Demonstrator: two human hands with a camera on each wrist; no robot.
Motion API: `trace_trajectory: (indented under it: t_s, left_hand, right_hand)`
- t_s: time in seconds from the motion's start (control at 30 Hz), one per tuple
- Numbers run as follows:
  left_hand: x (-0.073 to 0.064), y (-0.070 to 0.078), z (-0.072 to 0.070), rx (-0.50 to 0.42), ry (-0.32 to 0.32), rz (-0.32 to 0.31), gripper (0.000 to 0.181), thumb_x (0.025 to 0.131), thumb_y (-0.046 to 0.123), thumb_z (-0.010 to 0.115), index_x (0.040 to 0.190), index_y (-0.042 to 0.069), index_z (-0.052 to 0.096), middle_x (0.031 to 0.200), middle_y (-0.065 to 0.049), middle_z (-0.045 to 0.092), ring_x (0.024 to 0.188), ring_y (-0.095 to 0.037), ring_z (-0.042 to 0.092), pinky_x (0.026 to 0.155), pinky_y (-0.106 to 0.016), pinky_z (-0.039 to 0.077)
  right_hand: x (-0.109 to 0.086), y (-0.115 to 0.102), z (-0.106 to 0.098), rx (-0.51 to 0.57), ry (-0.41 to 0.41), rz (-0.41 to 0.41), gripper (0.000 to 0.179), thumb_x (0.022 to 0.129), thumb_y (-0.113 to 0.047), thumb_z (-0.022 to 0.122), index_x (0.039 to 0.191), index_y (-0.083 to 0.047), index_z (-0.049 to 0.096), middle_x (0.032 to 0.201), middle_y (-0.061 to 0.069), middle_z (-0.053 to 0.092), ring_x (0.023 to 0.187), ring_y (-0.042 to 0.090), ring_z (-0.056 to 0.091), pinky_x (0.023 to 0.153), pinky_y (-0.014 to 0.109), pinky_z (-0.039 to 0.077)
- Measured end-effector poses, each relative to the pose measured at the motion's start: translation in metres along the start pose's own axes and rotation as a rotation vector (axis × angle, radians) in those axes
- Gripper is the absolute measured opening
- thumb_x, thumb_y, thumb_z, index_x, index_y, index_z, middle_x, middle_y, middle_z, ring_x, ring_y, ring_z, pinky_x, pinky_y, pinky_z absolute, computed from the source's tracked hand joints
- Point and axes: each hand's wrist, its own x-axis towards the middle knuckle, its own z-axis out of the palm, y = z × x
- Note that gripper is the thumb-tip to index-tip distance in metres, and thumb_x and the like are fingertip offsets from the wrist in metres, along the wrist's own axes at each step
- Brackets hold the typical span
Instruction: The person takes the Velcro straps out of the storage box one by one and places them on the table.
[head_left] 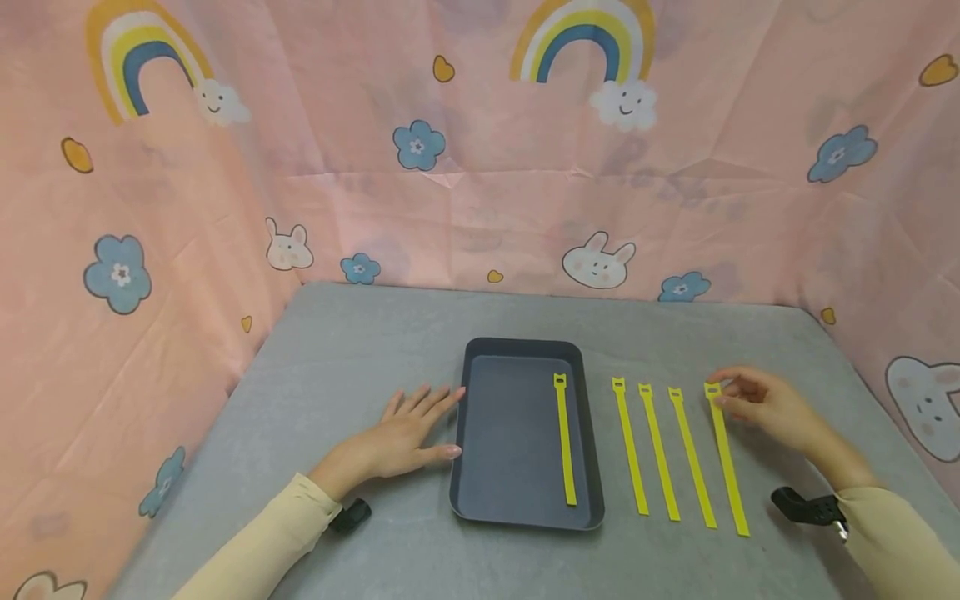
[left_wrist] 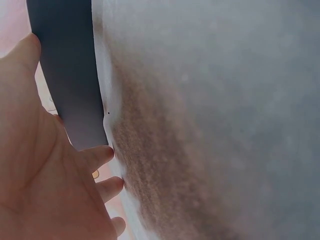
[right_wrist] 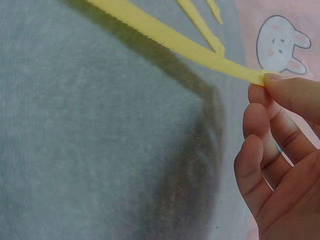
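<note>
Between thumb and index finger, my right hand [head_left: 776, 412] pinches the slotted head of a yellow cable tie [head_left: 727, 467]. In the right wrist view this cable tie [right_wrist: 165, 42] slants away from the fingertips, its held end lifted above its shadow. To its left lie three similar yellow ties, the nearest tie [head_left: 693, 462] closest to my right hand. Another yellow tie [head_left: 566, 450] lies lengthwise inside the dark grey tray [head_left: 510, 515], near its right wall. With fingers spread, my left hand [head_left: 393, 437] touches the tray's left side; the left wrist view shows the tray's outer wall [left_wrist: 70, 65].
A grey cloth [head_left: 375, 350] covers the table. Pink printed fabric [head_left: 487, 192] stands behind and on both sides. Dark wrist devices are on both arms, the right device [head_left: 808, 507] close to the table beside the held tie.
</note>
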Motion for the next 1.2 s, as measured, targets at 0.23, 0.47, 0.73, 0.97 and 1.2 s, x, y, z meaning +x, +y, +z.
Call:
trace_trajectory:
  t_s: [0.23, 0.47, 0.73, 0.97, 1.2]
  left_hand:
    - [0.0, -0.001, 0.001, 0.0, 0.009, 0.005, 0.084, 0.094, 0.07, 0.041, 0.159, 0.039, -0.004, 0.169, -0.003, 0.009, 0.157, -0.033, 0.003, 0.122, -0.064, -0.001]
    - [0.001, 0.0, 0.0, 0.005, 0.01, 0.008, 0.084, 0.094, 0.071, 0.04, 0.159, 0.039, -0.004, 0.169, -0.002, 0.009, 0.157, -0.034, 0.003, 0.121, -0.065, -0.001]
    - [0.0, 0.0, 0.0, 0.004, 0.005, 0.007, 0.085, 0.094, 0.07, 0.041, 0.159, 0.038, -0.003, 0.169, -0.003, 0.01, 0.157, -0.034, 0.003, 0.122, -0.065, -0.002]
    - [0.0, 0.0, 0.0, -0.001, 0.007, 0.008, 0.084, 0.095, 0.069, 0.041, 0.159, 0.037, -0.002, 0.169, -0.003, 0.01, 0.157, -0.034, 0.004, 0.122, -0.064, -0.002]
    - [0.0, 0.001, 0.0, -0.002, 0.004, 0.008, 0.083, 0.095, 0.068, 0.042, 0.159, 0.037, -0.001, 0.169, -0.004, 0.01, 0.157, -0.035, 0.004, 0.122, -0.065, -0.002]
  right_hand:
    - [0.003, 0.001, 0.005, 0.002, -0.012, 0.005, 0.032, 0.097, -0.019, 0.065, 0.124, -0.003, 0.059, 0.085, 0.003, 0.069, 0.062, 0.012, 0.058, 0.054, 0.027, 0.048]
    - [0.004, 0.005, 0.007, 0.005, -0.01, -0.001, 0.031, 0.097, -0.016, 0.064, 0.124, -0.003, 0.058, 0.084, 0.003, 0.07, 0.062, 0.009, 0.059, 0.054, 0.027, 0.048]
    - [0.004, 0.006, 0.009, -0.032, -0.005, 0.014, 0.031, 0.097, -0.017, 0.064, 0.124, -0.004, 0.059, 0.085, 0.004, 0.07, 0.063, 0.006, 0.056, 0.054, 0.025, 0.046]
    - [0.004, 0.004, 0.012, -0.042, 0.006, 0.012, 0.03, 0.096, -0.018, 0.065, 0.123, -0.003, 0.06, 0.085, 0.007, 0.069, 0.062, 0.006, 0.055, 0.053, 0.025, 0.046]
    - [0.005, 0.005, 0.016, -0.072, 0.022, 0.024, 0.029, 0.095, -0.017, 0.066, 0.12, -0.004, 0.062, 0.086, 0.007, 0.067, 0.061, 0.005, 0.054, 0.052, 0.025, 0.046]
